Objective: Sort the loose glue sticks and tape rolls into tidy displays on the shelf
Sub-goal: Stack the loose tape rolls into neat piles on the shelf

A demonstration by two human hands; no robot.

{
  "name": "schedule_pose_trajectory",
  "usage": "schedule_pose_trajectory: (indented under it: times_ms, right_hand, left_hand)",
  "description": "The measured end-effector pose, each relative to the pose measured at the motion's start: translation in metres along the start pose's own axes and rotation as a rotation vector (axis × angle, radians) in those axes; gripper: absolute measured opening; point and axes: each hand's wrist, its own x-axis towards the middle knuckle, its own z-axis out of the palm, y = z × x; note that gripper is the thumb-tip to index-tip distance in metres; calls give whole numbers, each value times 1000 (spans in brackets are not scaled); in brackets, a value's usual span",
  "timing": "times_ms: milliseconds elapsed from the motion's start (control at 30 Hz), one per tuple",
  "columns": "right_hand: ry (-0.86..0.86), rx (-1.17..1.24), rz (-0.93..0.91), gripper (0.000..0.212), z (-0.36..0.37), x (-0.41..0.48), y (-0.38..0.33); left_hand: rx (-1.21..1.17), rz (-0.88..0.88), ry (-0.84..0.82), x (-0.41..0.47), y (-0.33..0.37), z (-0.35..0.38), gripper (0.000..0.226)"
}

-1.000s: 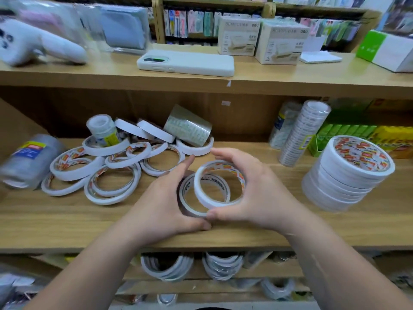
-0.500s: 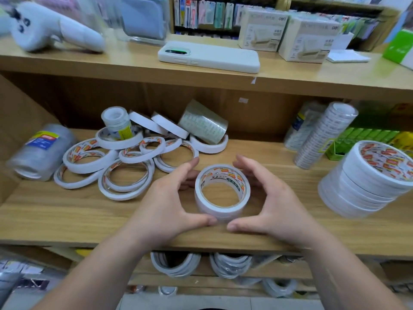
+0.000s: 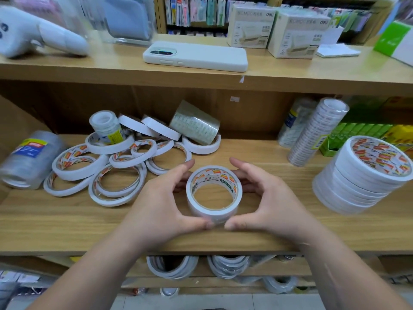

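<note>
Since a second ago the upper roll, which sat offset and tilted on the lower one, is now squared over it; the two read as one short tape stack (image 3: 213,173).

Your left hand (image 3: 161,204) and right hand (image 3: 268,202) cup this stack from either side. The thumbs press its near wall and the fingers curl round the far side, so both hands hold it lightly. It stands flat on the shelf (image 3: 67,220), near the front edge and mid-width.

Step in hand, as judged: trueing the stack. Keep the pressure even from both sides so the top roll does not slide off again. Check the rims flush all round before you let go, then release both hands together.

Left of you lie the loose rolls (image 3: 78,173), overlapping and unsorted. Further left a clear wrapped pack (image 3: 24,159) lies on its side; its contents are blurred.

To the right, a plastic sleeve (image 3: 317,133) leans, filled with small rolls. A shrink-wrapped pile (image 3: 366,175) of wide rolls tilts beside it. Behind is a green carton (image 3: 330,148); what it holds cannot be told.
</note>
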Motion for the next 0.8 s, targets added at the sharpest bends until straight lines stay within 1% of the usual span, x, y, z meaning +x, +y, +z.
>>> schedule_pose_trajectory:
  times_ms: [33, 100, 167, 200, 300, 367, 433, 467, 600, 733, 800]
  right_hand:
    - [8, 38, -11, 113, -5, 5, -3]
    - [116, 69, -18, 101, -11, 27, -10]
    - [243, -22, 15, 86, -13, 60, -17]
    - [271, -100, 43, 82, -13, 77, -20]
    - [218, -346, 148, 79, -6, 119, -25]
    - [192, -400, 177, 69, 0, 134, -19]
    - [211, -377, 214, 59, 4, 139, -14]
    - [225, -351, 219, 58, 4, 139, -12]
    - [328, -238, 142, 61, -4, 128, -13]
    - [506, -150, 120, 61, -17, 101, -5]
    - [587, -52, 62, 70, -24, 83, 3]
  left_hand:
    - [19, 0, -7, 0, 1, 0, 133]
    - [52, -11, -14, -2, 1, 2, 137]
    - [73, -12, -4, -2, 0, 4, 137]
    - [77, -9, 6, -2, 0, 5, 135]
    - [96, -4, 21, -1, -3, 6, 132]
    - [103, -10, 30, -2, -4, 6, 132]
    - [102, -24, 29, -1, -3, 6, 132]
    - [101, -29, 28, -1, -2, 5, 133]
    - [92, -48, 14, -1, 0, 5, 133]
    - [85, -46, 1, 0, -1, 5, 133]
    - [84, -54, -8, 1, 1, 4, 134]
